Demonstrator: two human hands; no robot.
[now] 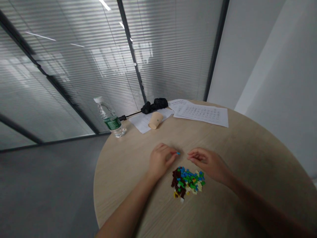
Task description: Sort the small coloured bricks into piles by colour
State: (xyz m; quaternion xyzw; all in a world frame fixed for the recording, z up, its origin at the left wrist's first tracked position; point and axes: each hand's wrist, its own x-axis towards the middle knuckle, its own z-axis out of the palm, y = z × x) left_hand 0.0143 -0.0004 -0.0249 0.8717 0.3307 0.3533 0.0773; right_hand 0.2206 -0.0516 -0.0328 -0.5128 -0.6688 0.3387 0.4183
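Observation:
My left hand (162,159) pinches a small blue building brick (178,153) between thumb and forefinger, just above the tabletop. Facing it from the right, my right hand (207,162) has its fingers curled and the fingertips close to the thumb; whether anything tiny sits in them I cannot make out. Between and below the hands lies a loose pile of small building bricks (189,181). Dark brown ones gather on its left side, with blue, green, cream, yellow and white ones over the rest. Neither hand touches the pile.
A round wooden table (123,185) carries everything. Toward its far edge stand a water bottle (113,123) with a green label, a paper cup (155,120) lying on its side, a black bundled item (158,104) and printed sheets (201,114). Behind is a glass partition with blinds (173,49).

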